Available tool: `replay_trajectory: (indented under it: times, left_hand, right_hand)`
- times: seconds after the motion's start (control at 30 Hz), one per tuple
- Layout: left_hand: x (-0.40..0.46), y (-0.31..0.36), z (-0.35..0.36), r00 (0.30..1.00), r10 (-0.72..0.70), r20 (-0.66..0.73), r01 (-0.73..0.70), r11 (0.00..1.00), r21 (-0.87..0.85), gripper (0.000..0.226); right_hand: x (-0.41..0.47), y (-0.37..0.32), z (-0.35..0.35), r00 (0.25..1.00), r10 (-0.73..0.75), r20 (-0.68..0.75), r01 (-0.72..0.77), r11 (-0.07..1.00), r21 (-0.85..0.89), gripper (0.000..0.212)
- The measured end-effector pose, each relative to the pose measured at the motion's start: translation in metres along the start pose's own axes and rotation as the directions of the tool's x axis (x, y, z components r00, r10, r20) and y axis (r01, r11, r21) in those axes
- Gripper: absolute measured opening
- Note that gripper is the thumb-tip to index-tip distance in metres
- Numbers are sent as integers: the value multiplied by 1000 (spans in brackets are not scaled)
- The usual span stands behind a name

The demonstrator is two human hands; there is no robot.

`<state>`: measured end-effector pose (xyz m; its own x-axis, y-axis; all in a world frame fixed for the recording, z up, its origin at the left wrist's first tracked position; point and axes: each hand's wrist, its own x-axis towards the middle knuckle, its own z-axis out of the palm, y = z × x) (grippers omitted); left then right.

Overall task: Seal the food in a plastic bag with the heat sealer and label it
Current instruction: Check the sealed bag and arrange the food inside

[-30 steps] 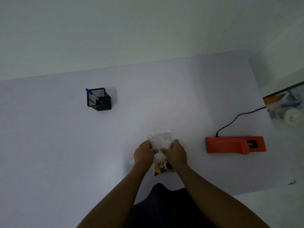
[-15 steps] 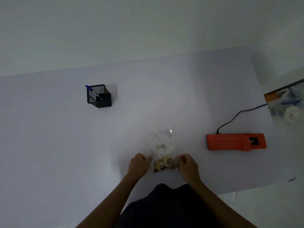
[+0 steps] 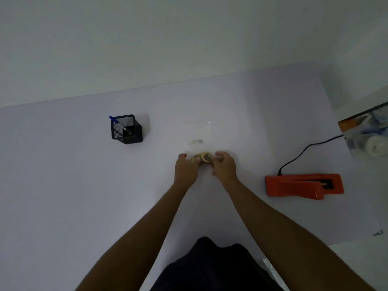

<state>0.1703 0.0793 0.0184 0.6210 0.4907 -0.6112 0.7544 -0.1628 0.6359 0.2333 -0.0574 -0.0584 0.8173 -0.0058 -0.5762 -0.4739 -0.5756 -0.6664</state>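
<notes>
The plastic bag (image 3: 198,141) lies flat on the pale counter (image 3: 63,185), well out in front of the person, its clear film nearly lost against the surface; a small printed strip shows on it. The food (image 3: 204,158), a clump of tan pieces, sits at the bag's near end, between the 2 hands. The left hand (image 3: 185,168) has its fingers curled onto the bag's near left corner, and the right hand (image 3: 224,164) pinches the near right corner; both appear closed on the film, though the exact contact is hard to make out.

The bag is likely light, thin and slippery, with the food a loose weight that will shift if it is tipped. A sound hold would be on the film at both sides just above the food, keeping the far open end flat and free of creases for the seal.

The orange heat sealer (image 3: 302,185) rests well apart to the right, its cord (image 3: 304,150) trailing away. A black mesh pen holder (image 3: 126,130) with a blue pen (image 3: 113,119) stands to the left.
</notes>
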Motion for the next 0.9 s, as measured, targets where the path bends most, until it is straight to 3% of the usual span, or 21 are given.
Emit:
replay_trajectory:
  times: [0.17, 0.4, 0.57, 0.73, 0.9]
  left_hand:
    - [30, 22, -3, 999, 48, -10, -47, 995, 88, 58]
    - [23, 23, -2, 998, 52, -21, -49, 990, 130, 56]
    - [-8, 21, -1, 985, 157, -70, -129, 944, 302, 51]
    - [-48, 29, 16, 963, 268, -37, -258, 951, 172, 54]
    - [-96, 42, 70, 930, 334, 150, -350, 932, 92, 58]
  right_hand:
    - [27, -39, 10, 1000, 5, 12, -5, 999, 36, 51]
    - [-3, -66, -4, 999, -32, 42, 32, 999, -4, 48]
    - [-41, -54, -26, 998, -56, 23, 56, 998, 20, 45]
    - [-95, -26, -61, 996, -91, 7, 91, 995, 48, 39]
    - [-148, 22, -116, 997, -57, -60, 57, 998, 4, 33]
